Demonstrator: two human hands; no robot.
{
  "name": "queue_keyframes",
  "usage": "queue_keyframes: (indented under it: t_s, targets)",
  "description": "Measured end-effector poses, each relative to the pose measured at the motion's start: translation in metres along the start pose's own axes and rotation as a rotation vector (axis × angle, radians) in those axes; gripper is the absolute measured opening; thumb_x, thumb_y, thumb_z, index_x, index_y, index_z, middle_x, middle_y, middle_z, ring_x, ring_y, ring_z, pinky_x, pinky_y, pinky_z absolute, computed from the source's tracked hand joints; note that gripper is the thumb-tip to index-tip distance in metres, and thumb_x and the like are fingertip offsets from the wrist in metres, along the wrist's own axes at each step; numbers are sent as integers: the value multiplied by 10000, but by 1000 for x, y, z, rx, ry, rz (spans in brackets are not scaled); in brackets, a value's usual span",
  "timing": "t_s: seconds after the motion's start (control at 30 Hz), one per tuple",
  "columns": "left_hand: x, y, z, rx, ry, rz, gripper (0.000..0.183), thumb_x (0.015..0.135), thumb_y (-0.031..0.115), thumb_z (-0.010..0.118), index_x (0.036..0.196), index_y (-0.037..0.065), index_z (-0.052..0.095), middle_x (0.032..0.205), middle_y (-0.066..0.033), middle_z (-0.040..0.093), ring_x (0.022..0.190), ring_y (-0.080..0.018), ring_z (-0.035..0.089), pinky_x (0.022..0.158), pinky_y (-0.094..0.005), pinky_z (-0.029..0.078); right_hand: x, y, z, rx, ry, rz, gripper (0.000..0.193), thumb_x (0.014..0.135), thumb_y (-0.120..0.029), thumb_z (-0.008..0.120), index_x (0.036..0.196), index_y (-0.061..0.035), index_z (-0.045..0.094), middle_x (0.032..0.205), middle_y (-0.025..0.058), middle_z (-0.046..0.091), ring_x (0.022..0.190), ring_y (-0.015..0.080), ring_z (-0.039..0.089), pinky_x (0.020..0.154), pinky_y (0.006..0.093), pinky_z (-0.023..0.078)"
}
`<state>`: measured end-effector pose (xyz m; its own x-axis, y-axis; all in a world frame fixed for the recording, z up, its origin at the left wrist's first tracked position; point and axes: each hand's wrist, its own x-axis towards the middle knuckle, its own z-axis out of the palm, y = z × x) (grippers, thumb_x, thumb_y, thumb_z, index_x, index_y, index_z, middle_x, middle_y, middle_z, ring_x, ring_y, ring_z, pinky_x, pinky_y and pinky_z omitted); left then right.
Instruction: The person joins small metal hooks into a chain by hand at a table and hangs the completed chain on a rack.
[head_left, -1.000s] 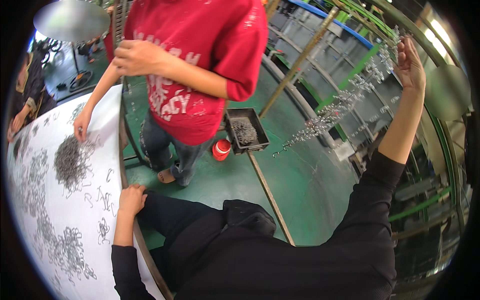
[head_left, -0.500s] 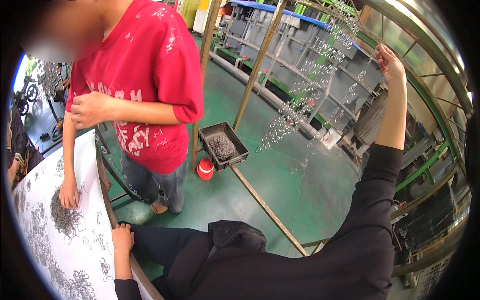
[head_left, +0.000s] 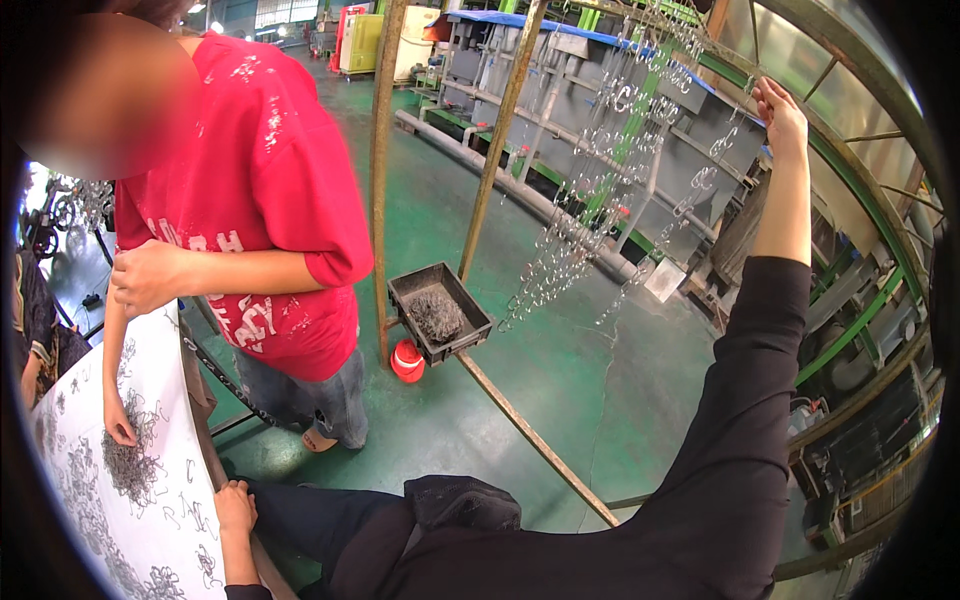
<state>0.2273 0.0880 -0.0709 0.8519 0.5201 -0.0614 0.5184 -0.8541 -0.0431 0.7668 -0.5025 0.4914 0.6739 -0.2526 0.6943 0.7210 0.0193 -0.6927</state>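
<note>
My right hand [head_left: 782, 115] is raised high at the right, its fingers pinched together at the upper end of a strand of linked metal hooks [head_left: 705, 178]. That strand hangs down beside a larger cluster of hanging metal hooks [head_left: 600, 190]. At lower left, my left hand [head_left: 236, 505] is closed over the edge of a white-covered table [head_left: 190, 430]. Loose dark hooks [head_left: 85, 505] lie spread across the white cover, with a denser pile [head_left: 130, 465] farther back. A co-worker's hand [head_left: 119, 425] touches that pile.
A co-worker in a red shirt [head_left: 290, 190] stands across the table corner. A black crate [head_left: 475, 330] holding a dark tangled heap stands beside a red bucket [head_left: 407, 362]. Rusty frame bars [head_left: 540, 435] cross the green floor. Grey tanks with pipes [head_left: 560, 70] line the back.
The view has shifted, and the co-worker sits lower and farther left in it. The hanging hooks have swayed. My right hand remains raised and my left hand stays on the table edge.
</note>
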Motion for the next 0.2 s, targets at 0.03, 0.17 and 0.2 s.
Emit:
queue_keyframes:
  t_s: [0.03, 0.17, 0.2]
  targets:
    - [1, 1, -2, 2, -8, -13, 175, 734, 145, 657, 886, 64, 624, 905, -93, 613, 890, -265, 602, 760, -386, 489, 5, 2, -1, 3, 17, 6, 190, 804, -50, 686, 972, 23, 635, 846, 81, 658, 706, 116, 625, 552, 171, 504]
    - [6, 0, 5, 41, -13, -68, 185, 716, 150, 671, 884, 79, 639, 890, -105, 617, 853, -291, 620, 763, -401, 501, 40, 16, -6, 7, 66, -16, 216, 797, -3, 675, 990, 76, 618, 829, 132, 655, 688, 175, 635, 544, 181, 524]
    - [9, -3, 8, 48, -97, -116, 187, 736, 168, 668, 899, 79, 644, 927, -117, 625, 903, -291, 624, 799, -385, 503, 48, 24, -5, -10, 85, -17, 212, 803, 6, 664, 995, 81, 617, 838, 139, 657, 696, 196, 641, 544, 190, 529]
